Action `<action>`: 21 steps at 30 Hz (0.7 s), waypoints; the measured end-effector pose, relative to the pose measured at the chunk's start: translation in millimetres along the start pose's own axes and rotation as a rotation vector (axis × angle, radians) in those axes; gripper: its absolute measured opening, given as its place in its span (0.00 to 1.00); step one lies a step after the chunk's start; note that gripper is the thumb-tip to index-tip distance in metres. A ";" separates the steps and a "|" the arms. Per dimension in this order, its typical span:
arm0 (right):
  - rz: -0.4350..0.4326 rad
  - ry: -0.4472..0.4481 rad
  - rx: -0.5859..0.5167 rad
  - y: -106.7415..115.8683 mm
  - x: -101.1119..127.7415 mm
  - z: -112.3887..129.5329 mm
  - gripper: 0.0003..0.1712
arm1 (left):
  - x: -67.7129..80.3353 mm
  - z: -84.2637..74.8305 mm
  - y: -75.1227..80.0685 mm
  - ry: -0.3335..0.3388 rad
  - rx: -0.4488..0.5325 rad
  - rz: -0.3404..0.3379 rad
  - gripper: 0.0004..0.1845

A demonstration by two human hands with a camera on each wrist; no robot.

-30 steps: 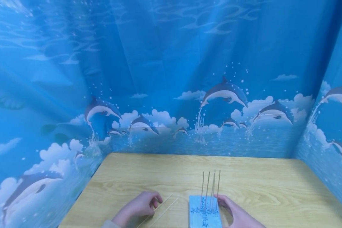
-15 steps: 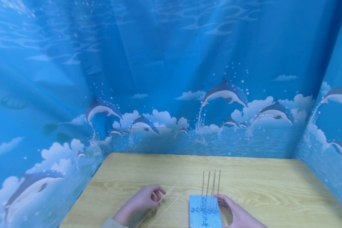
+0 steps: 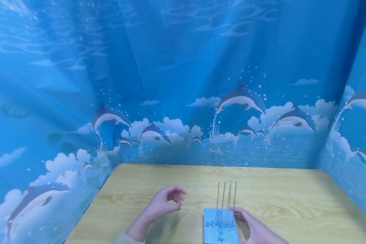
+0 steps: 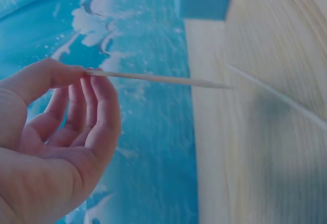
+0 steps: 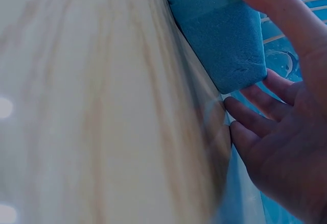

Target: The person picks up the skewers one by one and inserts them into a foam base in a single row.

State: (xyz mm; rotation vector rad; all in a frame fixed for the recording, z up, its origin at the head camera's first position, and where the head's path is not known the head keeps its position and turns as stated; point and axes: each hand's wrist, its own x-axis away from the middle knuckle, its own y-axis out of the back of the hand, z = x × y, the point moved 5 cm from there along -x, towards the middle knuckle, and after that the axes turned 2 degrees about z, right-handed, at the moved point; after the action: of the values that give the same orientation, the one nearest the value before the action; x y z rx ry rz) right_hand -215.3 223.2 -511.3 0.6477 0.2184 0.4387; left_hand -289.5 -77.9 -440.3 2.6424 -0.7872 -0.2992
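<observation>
A light blue foam block [image 3: 209, 234] with small dark blue marks on top sits on the wooden table. Several thin skewers [image 3: 223, 200] stand upright in it. My right hand [image 3: 252, 227] holds the block's right side, with thumb and fingertips touching the foam [image 5: 225, 45] in the right wrist view. Left of the block, raised above the table, my left hand [image 3: 163, 204] pinches a wooden skewer [image 4: 153, 77] between thumb and index finger. That skewer's pointed end faces away from the fingertips. Another skewer [image 3: 177, 226] lies on the table between my left hand and the block.
The wood-grain table [image 3: 158, 176] stretches behind both hands and off to the right. A blue curtain [image 3: 177, 84] printed with dolphins, clouds and waves hangs along its back and sides.
My left hand has lifted a skewer off the table and moved up and to the right, tilting the skewer more upright. My right hand has stayed at the foam block.
</observation>
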 end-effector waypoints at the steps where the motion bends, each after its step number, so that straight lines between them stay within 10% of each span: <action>1: 0.003 -0.005 0.001 -0.1 -0.1 -0.2 0.57 | 0.0 -3.7 -1.5 -0.007 0.012 -0.011 0.20; 21: 0.048 0.008 0.011 2.6 -1.8 1.1 0.55 | -13.6 -46.6 -46.8 -0.087 0.273 -0.130 0.16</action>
State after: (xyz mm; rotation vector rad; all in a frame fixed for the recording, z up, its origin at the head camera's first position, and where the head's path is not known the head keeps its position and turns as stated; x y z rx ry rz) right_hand -217.4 223.6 -508.7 0.6634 0.2133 0.4862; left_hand -264.0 -20.6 -415.4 2.9619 -0.7299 -0.3666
